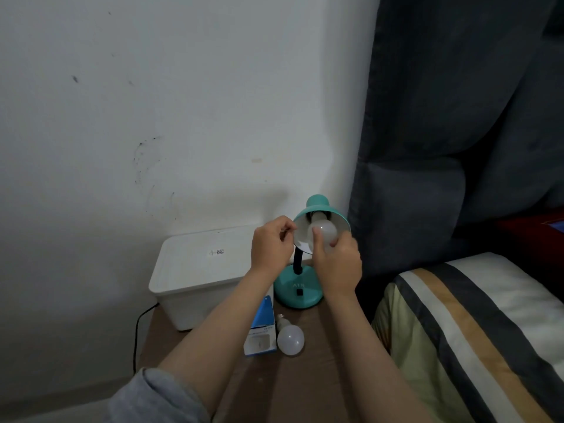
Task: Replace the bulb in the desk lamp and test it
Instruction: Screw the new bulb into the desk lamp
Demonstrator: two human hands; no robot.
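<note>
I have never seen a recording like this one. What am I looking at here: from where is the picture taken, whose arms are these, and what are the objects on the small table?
There is no machine here. A person wears one camera on the head, which looks forward and down, so the two bare arms you see are that person's own.

The left hand pinches the rim of the teal desk lamp, steadying its shade. The right hand grips the white bulb that sits in the lamp's socket. One picture cannot tell whether it is being screwed in or out.

On the brown table lie a second white bulb, loose, and beside it a blue and white bulb box. A white lidded container stands to the left of the lamp. A bed with a striped cover is on the right.
</note>
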